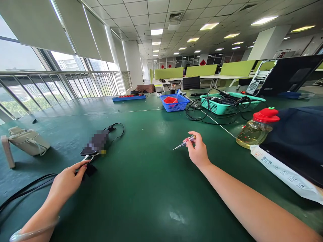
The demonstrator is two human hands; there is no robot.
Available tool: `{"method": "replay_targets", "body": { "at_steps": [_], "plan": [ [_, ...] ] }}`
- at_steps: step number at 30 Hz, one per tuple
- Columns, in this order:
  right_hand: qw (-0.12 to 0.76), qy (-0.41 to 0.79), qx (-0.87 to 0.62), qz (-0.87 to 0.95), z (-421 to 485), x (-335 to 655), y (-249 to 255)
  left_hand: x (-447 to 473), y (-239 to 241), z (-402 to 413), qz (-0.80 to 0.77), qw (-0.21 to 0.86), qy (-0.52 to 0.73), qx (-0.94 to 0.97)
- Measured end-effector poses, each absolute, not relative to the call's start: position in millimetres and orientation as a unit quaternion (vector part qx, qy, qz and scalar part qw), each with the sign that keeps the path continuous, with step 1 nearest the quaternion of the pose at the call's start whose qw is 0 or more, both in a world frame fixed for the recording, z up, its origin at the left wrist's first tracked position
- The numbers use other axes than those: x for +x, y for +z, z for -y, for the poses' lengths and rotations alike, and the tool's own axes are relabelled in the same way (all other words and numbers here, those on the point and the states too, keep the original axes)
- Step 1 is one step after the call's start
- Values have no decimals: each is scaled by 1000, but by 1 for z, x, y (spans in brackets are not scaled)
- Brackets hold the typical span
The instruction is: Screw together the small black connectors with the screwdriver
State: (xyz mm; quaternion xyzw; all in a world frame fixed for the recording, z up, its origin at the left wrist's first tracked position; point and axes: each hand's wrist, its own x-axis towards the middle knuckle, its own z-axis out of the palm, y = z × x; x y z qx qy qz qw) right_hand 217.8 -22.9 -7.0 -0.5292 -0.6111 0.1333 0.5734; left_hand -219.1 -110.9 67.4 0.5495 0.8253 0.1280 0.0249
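My right hand grips a small screwdriver with a slim metal shaft and a clear handle. Its tip points left, just above the green tabletop. Farther left, my left hand has thumb and forefinger closed on a cable at the near end of a dark, flat device. Part of that device is blurred out. A small black piece shows beside the fingertips; the fingers hide how it joins the cable. A thin black cord loops from the device's far end.
Black cables run in from the left edge near a pale bottle. Farther back stand a blue basket and a teal basket with tangled cords. At right are a red-lidded jar, a white packet and a monitor.
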Motion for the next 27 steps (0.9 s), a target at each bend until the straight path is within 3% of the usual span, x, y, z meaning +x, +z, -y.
{"method": "replay_targets", "body": {
  "at_steps": [10, 17, 27],
  "plan": [
    [572, 134, -525, 616, 22, 217, -7, -233, 40, 108, -758, -126, 11, 640],
    [574, 134, -510, 626, 24, 216, -8, -239, 45, 116, -818, -58, -3, 572],
    [574, 135, -508, 628, 23, 217, -9, -264, 29, 126, -822, -80, -31, 564]
  ]
}}
